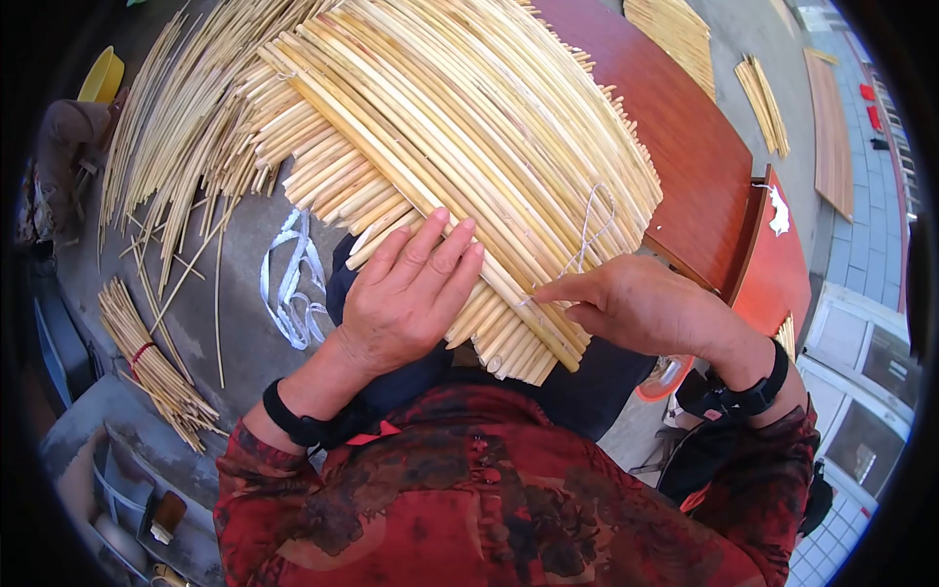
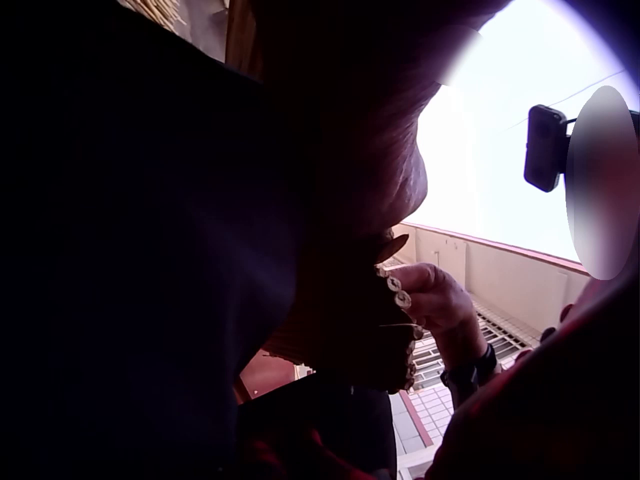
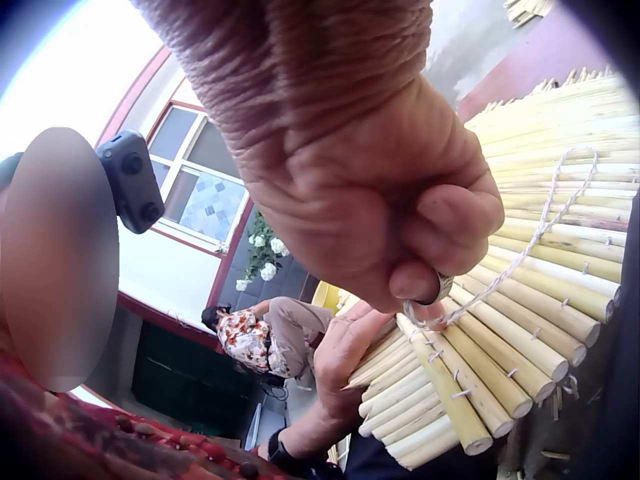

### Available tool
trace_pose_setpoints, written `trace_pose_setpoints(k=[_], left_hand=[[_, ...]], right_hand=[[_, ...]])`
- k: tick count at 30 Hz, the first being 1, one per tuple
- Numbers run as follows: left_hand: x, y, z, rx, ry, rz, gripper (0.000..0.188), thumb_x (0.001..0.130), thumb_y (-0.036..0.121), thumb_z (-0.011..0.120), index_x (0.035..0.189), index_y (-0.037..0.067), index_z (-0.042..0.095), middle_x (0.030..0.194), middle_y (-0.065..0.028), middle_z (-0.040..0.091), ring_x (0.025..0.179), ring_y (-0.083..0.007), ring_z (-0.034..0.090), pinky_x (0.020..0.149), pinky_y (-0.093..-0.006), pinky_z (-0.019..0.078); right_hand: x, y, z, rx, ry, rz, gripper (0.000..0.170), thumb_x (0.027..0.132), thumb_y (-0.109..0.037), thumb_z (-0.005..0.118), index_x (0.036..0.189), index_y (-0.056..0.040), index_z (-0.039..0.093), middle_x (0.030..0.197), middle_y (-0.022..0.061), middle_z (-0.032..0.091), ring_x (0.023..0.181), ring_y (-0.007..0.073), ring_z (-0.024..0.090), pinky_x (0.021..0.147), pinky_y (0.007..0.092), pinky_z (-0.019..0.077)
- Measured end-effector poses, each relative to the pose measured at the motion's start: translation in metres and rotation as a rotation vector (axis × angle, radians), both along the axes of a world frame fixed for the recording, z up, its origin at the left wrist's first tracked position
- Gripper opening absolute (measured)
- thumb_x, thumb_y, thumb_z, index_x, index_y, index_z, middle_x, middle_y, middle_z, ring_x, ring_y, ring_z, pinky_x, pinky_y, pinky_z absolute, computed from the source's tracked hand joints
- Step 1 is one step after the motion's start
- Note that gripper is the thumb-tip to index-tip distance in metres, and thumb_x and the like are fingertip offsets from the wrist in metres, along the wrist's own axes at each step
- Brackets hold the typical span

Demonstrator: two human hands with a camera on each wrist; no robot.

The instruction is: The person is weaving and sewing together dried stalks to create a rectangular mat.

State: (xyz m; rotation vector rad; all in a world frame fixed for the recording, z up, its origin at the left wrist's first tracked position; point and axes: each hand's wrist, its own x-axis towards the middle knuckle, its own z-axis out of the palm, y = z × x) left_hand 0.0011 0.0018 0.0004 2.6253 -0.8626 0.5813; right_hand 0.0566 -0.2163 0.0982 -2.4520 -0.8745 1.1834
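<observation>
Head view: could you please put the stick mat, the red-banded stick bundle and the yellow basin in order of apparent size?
1. Stick mat, by far the largest
2. Red-banded stick bundle
3. Yellow basin, the smallest

Along the left edge of the table (image 1: 690,157), whose reddish-brown top looks smooth and softly glossy, I observe a mat (image 1: 469,147) of pale, woody sticks, smooth lengthwise and rougher at their cut ends. The twine (image 1: 584,238) looks fibrous and matt. I also note a shiny, metallic ring (image 3: 442,291), a patterned cloth shirt (image 1: 421,489) and a smooth, plastic-looking yellow basin (image 1: 101,78).
</observation>
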Motion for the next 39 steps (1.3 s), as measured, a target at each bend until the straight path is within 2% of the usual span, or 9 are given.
trace_pose_setpoints(k=[6,8,15,17,21,26,29,36,39], left_hand=[[0.0,0.001,0.001,0.002,0.007,0.003,0.024,0.08,0.014,0.05,0.101,0.007,0.06,0.109,-0.0084,0.059,0.104,-0.0247,0.055,0.081,-0.0342,0.0425],[0.0,0.0,0.001,0.0,0.01,0.002,0.024,0.08,0.014,0.051,0.101,0.007,0.06,0.109,-0.0084,0.06,0.104,-0.0248,0.055,0.081,-0.0341,0.0426],[0.0,0.0,0.0,-0.02,0.008,-0.005,0.024,0.079,0.013,0.051,0.1,0.006,0.06,0.108,-0.0089,0.06,0.104,-0.025,0.056,0.08,-0.034,0.0432],[0.001,0.0,0.0,-0.028,-0.002,-0.011,0.023,0.078,0.013,0.052,0.099,0.005,0.06,0.108,-0.0096,0.06,0.103,-0.0254,0.056,0.079,-0.034,0.0437],[0.001,0.002,-0.001,-0.056,0.001,-0.011,0.023,0.078,0.012,0.052,0.097,0.005,0.06,0.108,-0.0102,0.06,0.103,-0.0258,0.056,0.078,-0.0339,0.044],[0.001,0.003,-0.001,-0.045,-0.016,-0.029,0.022,0.078,0.012,0.051,0.096,0.004,0.06,0.108,-0.0104,0.059,0.103,-0.026,0.056,0.079,-0.0343,0.0442],[0.001,0.003,-0.001,-0.048,-0.009,-0.027,0.023,0.078,0.012,0.051,0.097,0.004,0.06,0.109,-0.0105,0.059,0.104,-0.0261,0.055,0.08,-0.035,0.044],[0.0,0.004,-0.001,-0.052,0.009,-0.023,0.026,0.077,0.013,0.051,0.1,0.003,0.058,0.11,-0.011,0.058,0.105,-0.0265,0.054,0.083,-0.0354,0.0428],[0.0,0.004,-0.001,-0.071,0.001,-0.033,0.027,0.076,0.013,0.05,0.1,0.002,0.058,0.111,-0.0112,0.057,0.106,-0.0273,0.053,0.083,-0.0362,0.0423]], right_hand=[[0.003,0.004,0.003,-0.021,-0.021,0.027,0.029,0.079,-0.011,0.057,0.107,-0.0174,0.061,0.068,0.016,0.058,0.064,0.0324,0.057,0.059,0.0386,0.0456],[0.007,0.01,0.01,-0.13,0.02,0.071,0.026,0.081,-0.014,0.05,0.104,-0.0145,0.063,0.078,0.0182,0.061,0.076,0.0334,0.06,0.068,0.0409,0.0467],[0.014,0.017,0.011,-0.202,0.04,0.149,0.027,0.079,-0.011,0.051,0.103,-0.0138,0.063,0.078,0.0171,0.062,0.077,0.0323,0.061,0.068,0.04,0.0472],[0.014,0.021,0.013,-0.178,-0.047,0.235,0.025,0.076,-0.009,0.053,0.099,-0.0109,0.063,0.079,0.0156,0.062,0.079,0.031,0.061,0.067,0.0396,0.048],[0.006,0.016,0.007,-0.196,-0.111,0.236,0.022,0.073,-0.008,0.054,0.094,-0.0084,0.061,0.079,0.0135,0.062,0.079,0.03,0.062,0.066,0.0395,0.0484],[-0.007,0.015,0.003,-0.109,-0.269,0.205,0.012,0.07,-0.008,0.056,0.081,-0.0066,0.055,0.075,0.0096,0.059,0.073,0.0279,0.061,0.059,0.0372,0.049],[-0.012,0.014,0.0,-0.044,-0.328,0.19,0.011,0.068,-0.009,0.056,0.079,-0.0068,0.053,0.073,0.0082,0.058,0.071,0.0265,0.061,0.056,0.0362,0.049],[-0.008,0.016,0.006,-0.064,-0.376,0.248,0.012,0.067,-0.01,0.056,0.078,-0.0073,0.053,0.071,0.0066,0.055,0.071,0.0252,0.06,0.056,0.0353,0.0485],[-0.007,0.017,0.01,-0.088,-0.434,0.288,0.009,0.07,-0.011,0.057,0.076,-0.0077,0.052,0.071,0.0059,0.054,0.072,0.0252,0.06,0.056,0.0351,0.0483]])
